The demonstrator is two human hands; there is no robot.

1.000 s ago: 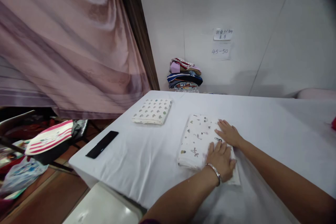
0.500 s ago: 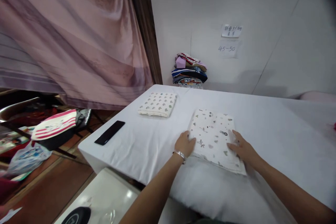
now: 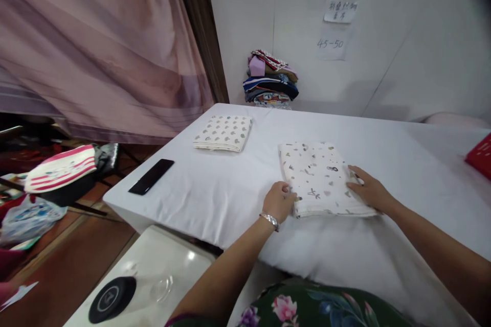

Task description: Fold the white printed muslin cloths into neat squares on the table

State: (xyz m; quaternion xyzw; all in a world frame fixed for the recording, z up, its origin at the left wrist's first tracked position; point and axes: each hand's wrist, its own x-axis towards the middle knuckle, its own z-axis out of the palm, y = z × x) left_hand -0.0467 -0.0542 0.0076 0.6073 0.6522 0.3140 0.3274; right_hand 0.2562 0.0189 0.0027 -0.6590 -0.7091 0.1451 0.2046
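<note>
A folded white cloth (image 3: 316,176) printed with small grey and brown motifs lies on the white-covered table. At its near left corner, my left hand (image 3: 279,202), with a silver bracelet at the wrist, pinches the edge between thumb and fingers. My right hand (image 3: 370,190) grips the right edge, its thumb on top and the other fingers along the side. Farther back to the left rests a second folded cloth (image 3: 223,134), white with rows of grey motifs, and neither hand touches it.
A black phone (image 3: 151,177) lies near the table's left edge. Below it stands a white surface with a round black object (image 3: 112,299). Stacked fabrics (image 3: 270,79) rise behind the table, and a red item (image 3: 480,157) sits at far right. A pink curtain (image 3: 115,51) hangs left.
The printed cloth has turned slightly on the table, its near edge now running more level, with both hands still at its edges. The view has tilted down, showing a floral garment.
</note>
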